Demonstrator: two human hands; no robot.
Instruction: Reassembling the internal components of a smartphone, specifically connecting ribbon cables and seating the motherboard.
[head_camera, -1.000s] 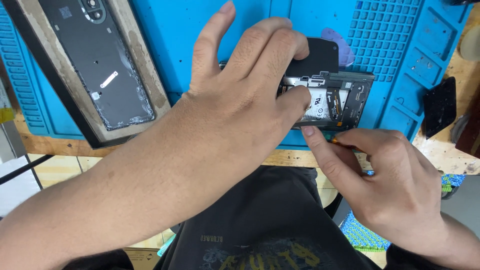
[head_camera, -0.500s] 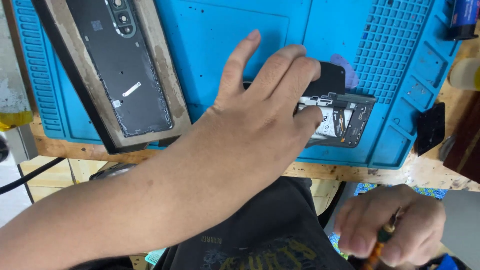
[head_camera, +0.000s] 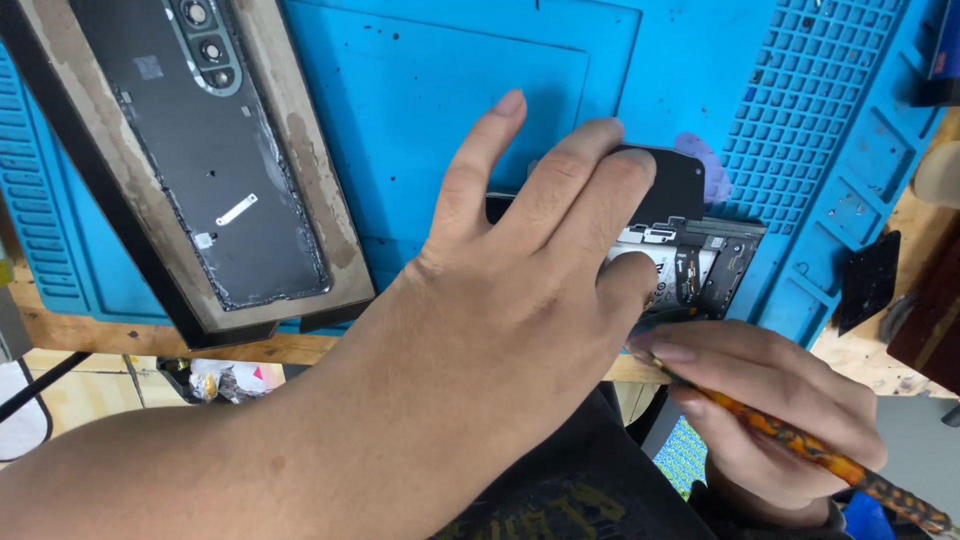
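My left hand lies flat over an opened phone body on the blue work mat, fingers spread and pressing it down, hiding most of it. The phone's exposed boards and connectors show at its right end. My right hand sits just below the phone's near edge, closed around an orange-and-black tool handle. The tool's tip is hidden under my fingers near the phone's lower edge.
A detached dark phone back panel with camera holes rests on a worn tan board at the left of the mat. A black pick-shaped piece lies at the right on the wooden bench. The mat's gridded tray section is upper right.
My right hand dropped away below the bench edge, picked up the orange tool, and has come back up to the phone's near edge. My left hand stayed pressing the phone.
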